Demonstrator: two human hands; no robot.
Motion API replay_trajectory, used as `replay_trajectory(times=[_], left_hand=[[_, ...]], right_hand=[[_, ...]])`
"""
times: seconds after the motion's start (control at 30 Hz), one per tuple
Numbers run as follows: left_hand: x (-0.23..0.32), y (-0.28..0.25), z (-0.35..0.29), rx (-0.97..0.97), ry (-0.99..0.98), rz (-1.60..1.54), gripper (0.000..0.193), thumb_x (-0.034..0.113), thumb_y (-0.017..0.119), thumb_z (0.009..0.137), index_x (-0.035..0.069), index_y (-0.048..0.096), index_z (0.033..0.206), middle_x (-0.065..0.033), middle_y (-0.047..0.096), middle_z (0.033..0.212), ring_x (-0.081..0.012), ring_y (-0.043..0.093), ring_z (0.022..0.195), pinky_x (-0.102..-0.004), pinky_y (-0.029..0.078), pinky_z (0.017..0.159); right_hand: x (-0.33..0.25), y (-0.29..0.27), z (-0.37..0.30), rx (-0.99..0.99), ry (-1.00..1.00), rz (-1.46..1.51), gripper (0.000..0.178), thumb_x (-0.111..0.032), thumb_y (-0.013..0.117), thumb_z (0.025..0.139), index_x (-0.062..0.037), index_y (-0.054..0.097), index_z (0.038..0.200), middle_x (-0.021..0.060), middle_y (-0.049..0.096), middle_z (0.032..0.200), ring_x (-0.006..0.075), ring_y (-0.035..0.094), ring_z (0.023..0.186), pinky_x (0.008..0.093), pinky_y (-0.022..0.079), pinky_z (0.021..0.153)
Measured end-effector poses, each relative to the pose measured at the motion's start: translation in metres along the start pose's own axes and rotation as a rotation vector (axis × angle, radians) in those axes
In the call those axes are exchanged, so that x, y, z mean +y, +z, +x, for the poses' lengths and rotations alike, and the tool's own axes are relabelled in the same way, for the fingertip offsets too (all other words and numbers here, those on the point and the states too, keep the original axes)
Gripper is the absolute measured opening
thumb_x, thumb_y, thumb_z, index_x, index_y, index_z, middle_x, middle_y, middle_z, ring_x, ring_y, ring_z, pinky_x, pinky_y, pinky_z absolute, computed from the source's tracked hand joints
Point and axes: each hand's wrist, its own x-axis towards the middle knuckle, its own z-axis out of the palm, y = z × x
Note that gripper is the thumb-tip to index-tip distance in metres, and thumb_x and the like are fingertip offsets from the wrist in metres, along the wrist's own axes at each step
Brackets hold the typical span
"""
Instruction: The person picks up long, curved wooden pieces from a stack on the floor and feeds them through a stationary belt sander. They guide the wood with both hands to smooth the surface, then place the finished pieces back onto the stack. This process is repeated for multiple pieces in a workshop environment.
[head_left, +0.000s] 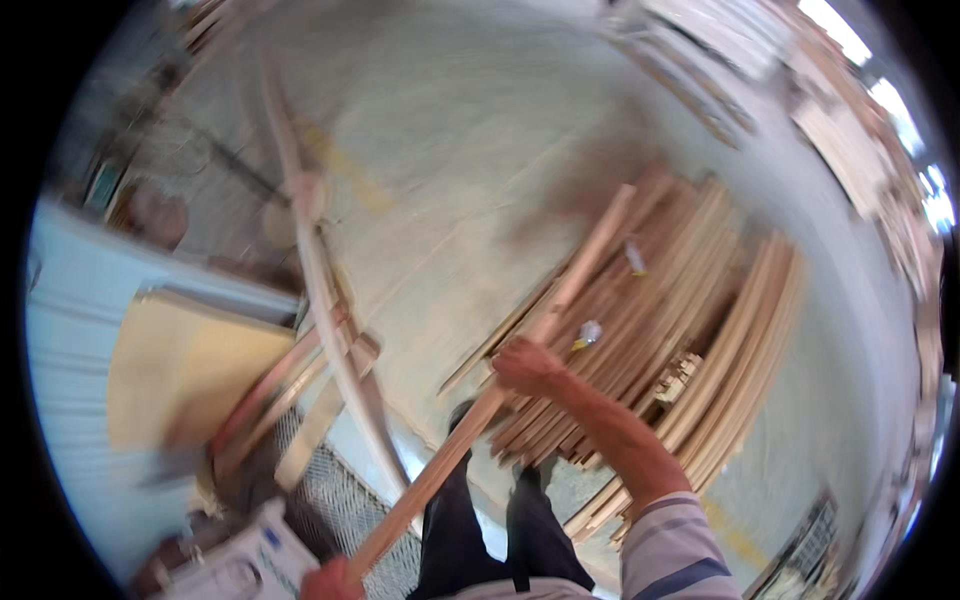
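Note:
A long reddish-brown wooden strip [450,455] runs slantwise across my front, from the lower left up toward the right. My right hand [530,367] is closed round it near its middle, with the arm stretched forward. At the lower edge my left hand [333,580] is closed on the near end; part of this hand is cut off by the frame. Under the strip's far half, a wide pile of wooden strips [690,270] lies on the floor to the right. Two small pale and yellow scraps rest on that pile.
To the left stands a light-blue surface [70,300] with a yellowish board [190,365] on it. A long pale strip [320,285] crosses beside loose wood pieces. A white box [265,560] sits at lower left, a dark crate [815,530] at lower right.

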Motion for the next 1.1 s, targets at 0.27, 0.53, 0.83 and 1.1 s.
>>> replay_trajectory(times=[0.27, 0.53, 0.83, 1.1], left_hand=[[0.041, -0.065, -0.100, 0.745, -0.341, 0.354, 0.017, 0.018, 0.063, 0.065, 0.012, 0.057, 0.079, 0.0008, 0.051, 0.073, -0.0160, 0.053, 0.076, -0.0322, 0.039, 0.071], [0.039, -0.020, -0.223, 0.862, -0.689, 0.330, 0.018, 0.019, 0.065, 0.068, 0.015, 0.051, 0.079, 0.0026, 0.047, 0.075, -0.0152, 0.048, 0.079, -0.0331, 0.035, 0.082], [0.003, 0.027, -0.343, 1.330, -1.283, 0.344, 0.041, 0.009, 0.061, 0.077, 0.007, 0.054, 0.118, -0.0160, 0.043, 0.132, -0.0323, 0.038, 0.130, -0.0516, 0.022, 0.111], [0.059, 0.095, -0.312, 1.503, -0.473, -1.468, 0.079, 0.037, 0.068, 0.084, 0.000, 0.025, 0.140, -0.0228, 0.044, 0.130, -0.0305, 0.046, 0.122, -0.0400, 0.038, 0.105]], right_hand=[[-0.095, -0.047, -0.055, 0.008, -0.034, 0.117, 0.020, -0.013, 0.058, 0.076, 0.0004, 0.061, 0.090, 0.0243, 0.063, 0.091, 0.0427, 0.059, 0.087, 0.0505, 0.046, 0.076], [-0.093, -0.046, -0.091, -0.368, -0.232, 0.100, 0.051, -0.027, 0.075, 0.072, -0.0003, 0.060, 0.113, 0.0245, 0.064, 0.105, 0.0407, 0.060, 0.100, 0.0459, 0.049, 0.084], [-0.295, -0.088, -0.049, -0.434, -0.195, 0.110, 0.047, -0.025, 0.066, 0.081, -0.0030, 0.056, 0.122, 0.0252, 0.063, 0.108, 0.0373, 0.061, 0.102, 0.0438, 0.049, 0.084], [-0.497, -0.118, -0.053, -0.322, -0.351, 0.201, 0.041, -0.022, 0.071, 0.078, 0.0012, 0.059, 0.109, 0.0220, 0.065, 0.095, 0.0342, 0.064, 0.089, 0.0423, 0.049, 0.073]])
